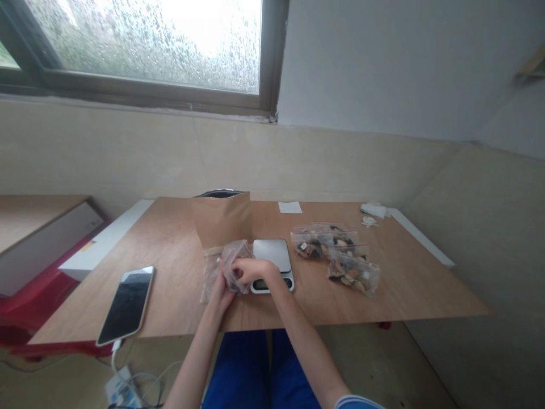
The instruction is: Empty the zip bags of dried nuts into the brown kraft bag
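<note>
Nearest, on the near left of the wooden table, a dark phone lies face up with a white cable running off the edge. Just past the near edge, at the middle, both hands meet on a small clear bag, which stands crumpled just left of the scale.

The right hand is curled, fingers drawn together and pinched on the bag's right side. The left hand lies against the bag's left side with its fingers stretched upward. It touches the film, but whether it actually grips cannot be told from here. More flat clear film lies under the left hand.

Thin film like this is best handled with a light pinch at one edge while the other hand steadies the body, so that it neither slips nor crushes. Keeping it low over the table and clear of the scale's plate looks wise.

Farther back, a brown paper bag stands upright behind the hands. To the right lie two filled bags of dark and pale pieces. A white slip and some white scraps sit at the far edge
</note>
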Demonstrator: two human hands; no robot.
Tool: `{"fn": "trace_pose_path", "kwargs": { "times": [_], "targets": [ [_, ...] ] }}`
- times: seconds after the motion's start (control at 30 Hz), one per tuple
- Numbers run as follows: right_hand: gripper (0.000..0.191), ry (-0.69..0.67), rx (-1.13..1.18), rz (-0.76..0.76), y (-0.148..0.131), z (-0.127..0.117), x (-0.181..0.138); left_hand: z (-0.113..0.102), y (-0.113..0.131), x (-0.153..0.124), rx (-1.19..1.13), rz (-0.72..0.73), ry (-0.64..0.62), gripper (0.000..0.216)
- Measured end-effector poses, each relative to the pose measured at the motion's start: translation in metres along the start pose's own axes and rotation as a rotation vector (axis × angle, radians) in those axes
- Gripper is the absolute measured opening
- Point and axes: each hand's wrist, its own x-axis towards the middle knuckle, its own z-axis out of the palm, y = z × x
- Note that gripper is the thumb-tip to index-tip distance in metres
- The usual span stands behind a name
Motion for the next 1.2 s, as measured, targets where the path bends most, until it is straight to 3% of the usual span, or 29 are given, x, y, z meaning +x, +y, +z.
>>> {"fn": "trace_pose_path", "kwargs": {
  "times": [0.17,0.47,0.57,0.8,1.2],
  "targets": [
    [0.013,-0.049,0.150,-0.016,-0.001,-0.005,-0.005,0.001,-0.001,0.000,0.010,0.014,-0.015,0.033],
    [0.023,0.042,-0.036,0.088,-0.020,0.001,-0.004,0.005,-0.001,-0.003,0.017,0.068,-0.007,0.031],
    [0.015,0.056,-0.063,0.096,-0.025,0.003,-0.004,0.004,-0.002,-0.002,0.019,0.084,-0.006,0.031],
    [0.013,0.088,0.085,0.080,-0.019,0.006,-0.009,0.001,-0.001,-0.003,0.026,0.104,-0.034,0.033],
    [0.007,0.294,0.006,0.129,-0.018,0.021,-0.003,-0.001,-0.002,-0.001,0.030,0.150,-0.047,0.034]
  ]
}}
